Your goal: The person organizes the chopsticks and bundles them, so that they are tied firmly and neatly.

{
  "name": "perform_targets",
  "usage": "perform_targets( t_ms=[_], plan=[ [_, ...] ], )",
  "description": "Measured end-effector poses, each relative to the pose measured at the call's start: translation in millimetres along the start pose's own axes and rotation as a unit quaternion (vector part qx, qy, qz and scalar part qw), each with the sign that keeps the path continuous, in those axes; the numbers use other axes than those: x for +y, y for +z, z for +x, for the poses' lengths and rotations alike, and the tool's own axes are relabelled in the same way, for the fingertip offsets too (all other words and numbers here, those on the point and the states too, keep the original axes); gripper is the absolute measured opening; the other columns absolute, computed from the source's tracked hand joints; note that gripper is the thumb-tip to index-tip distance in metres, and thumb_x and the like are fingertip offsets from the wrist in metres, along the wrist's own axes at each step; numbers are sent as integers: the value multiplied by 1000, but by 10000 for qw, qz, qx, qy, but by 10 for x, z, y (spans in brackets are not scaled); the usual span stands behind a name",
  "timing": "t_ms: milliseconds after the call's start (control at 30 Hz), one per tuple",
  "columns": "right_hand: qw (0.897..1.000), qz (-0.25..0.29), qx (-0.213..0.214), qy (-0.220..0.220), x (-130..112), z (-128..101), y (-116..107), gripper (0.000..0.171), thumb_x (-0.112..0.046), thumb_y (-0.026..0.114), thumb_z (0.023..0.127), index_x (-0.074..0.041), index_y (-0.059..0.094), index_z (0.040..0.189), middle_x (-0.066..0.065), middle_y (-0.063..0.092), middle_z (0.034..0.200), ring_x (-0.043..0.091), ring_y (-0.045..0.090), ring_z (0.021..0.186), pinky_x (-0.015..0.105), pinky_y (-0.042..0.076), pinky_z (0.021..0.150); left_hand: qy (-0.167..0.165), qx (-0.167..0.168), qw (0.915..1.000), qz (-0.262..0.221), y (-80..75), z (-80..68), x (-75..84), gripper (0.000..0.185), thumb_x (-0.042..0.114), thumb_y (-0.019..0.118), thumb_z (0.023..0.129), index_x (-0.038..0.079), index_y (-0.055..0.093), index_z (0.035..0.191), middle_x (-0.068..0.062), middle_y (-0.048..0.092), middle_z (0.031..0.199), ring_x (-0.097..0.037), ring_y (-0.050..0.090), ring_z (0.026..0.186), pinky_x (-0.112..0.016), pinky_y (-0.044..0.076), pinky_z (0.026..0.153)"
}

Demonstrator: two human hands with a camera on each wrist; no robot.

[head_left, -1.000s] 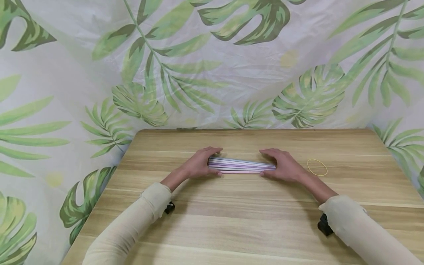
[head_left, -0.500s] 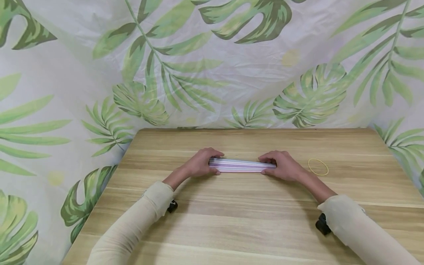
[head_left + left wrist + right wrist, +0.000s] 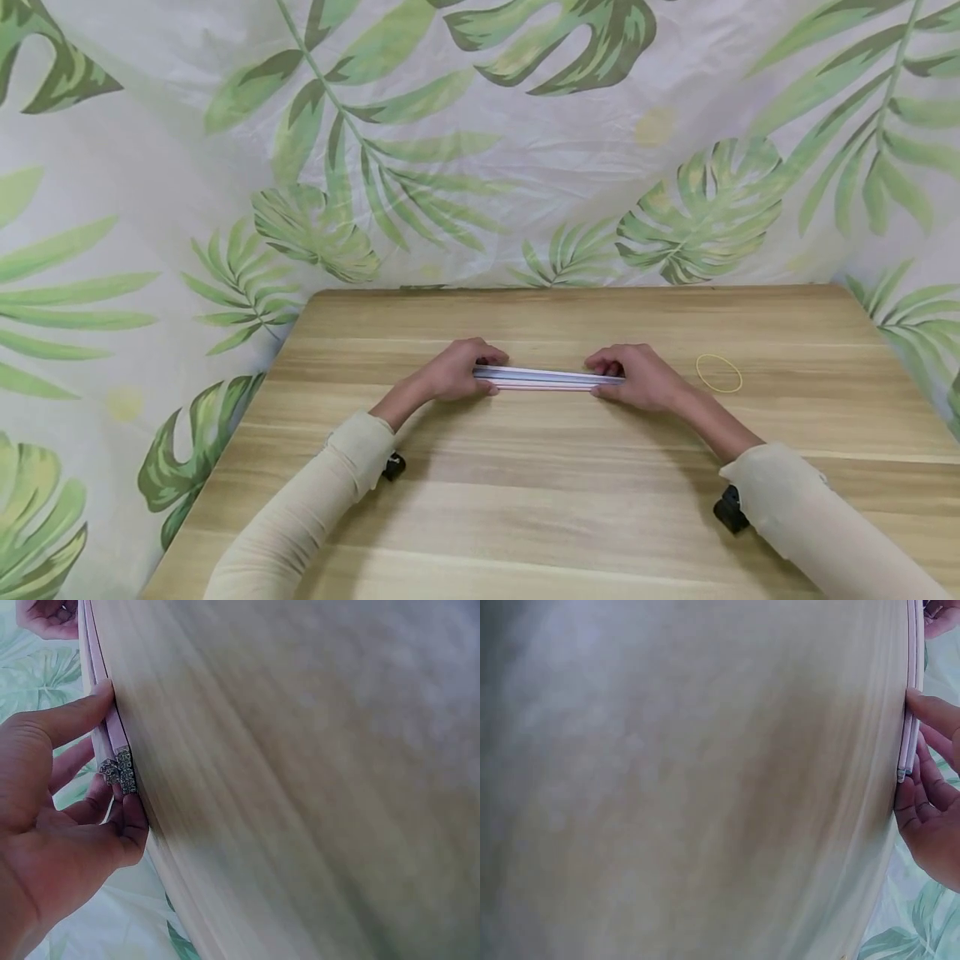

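Both hands, left (image 3: pixel 453 372) and right (image 3: pixel 637 377), grip the gathered sticks (image 3: pixel 547 379) on the counter (image 3: pixel 525 500); band (image 3: pixel 718 373) lies unused.

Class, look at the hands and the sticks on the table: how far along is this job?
Done: the sticks lie gathered in one tight bundle on the table. In hand: the left hand and right hand grip its two ends. Probably left: the rubber band lies apart, right of the right hand, not yet on the bundle.
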State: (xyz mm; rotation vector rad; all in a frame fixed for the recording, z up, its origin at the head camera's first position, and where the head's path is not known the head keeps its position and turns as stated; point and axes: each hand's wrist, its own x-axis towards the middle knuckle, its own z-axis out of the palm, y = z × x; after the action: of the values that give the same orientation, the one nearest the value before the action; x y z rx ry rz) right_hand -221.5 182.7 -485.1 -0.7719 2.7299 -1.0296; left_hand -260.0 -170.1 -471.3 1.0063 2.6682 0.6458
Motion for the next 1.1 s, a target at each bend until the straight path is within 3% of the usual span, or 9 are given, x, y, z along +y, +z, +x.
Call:
perform_targets(
  t_ms=[567,767,1100],
  plan=[
    [9999,-125,24,-38,-14,-43,-6,30,-15,85,92,-3,78,119,-1,75,96,9,65,86,28,54,79,-87,-133,9998,-138,22,-2,24,40,13,86,91,9,75,129,-3,77,113,-15,68,103,-35,56,94],
    [10000,5,-1,7,-16,-51,-21,29,-13,85,92,-4,78,118,0,77,97,10,68,87,26,55,79,33,-125,9999,-77,14,-8,32,30,11,84,92,13,79,122,-1,78,114,-14,67,104,-35,55,93],
    [10000,6,6,-41,-49,-73,-22,21,-14,84,92,-8,78,111,-3,75,93,8,65,85,28,54,78,-115,-263,9993,-220,20,-7,102,30,7,82,93,9,75,122,-1,76,106,-12,67,98,-33,55,92]
  ],
)
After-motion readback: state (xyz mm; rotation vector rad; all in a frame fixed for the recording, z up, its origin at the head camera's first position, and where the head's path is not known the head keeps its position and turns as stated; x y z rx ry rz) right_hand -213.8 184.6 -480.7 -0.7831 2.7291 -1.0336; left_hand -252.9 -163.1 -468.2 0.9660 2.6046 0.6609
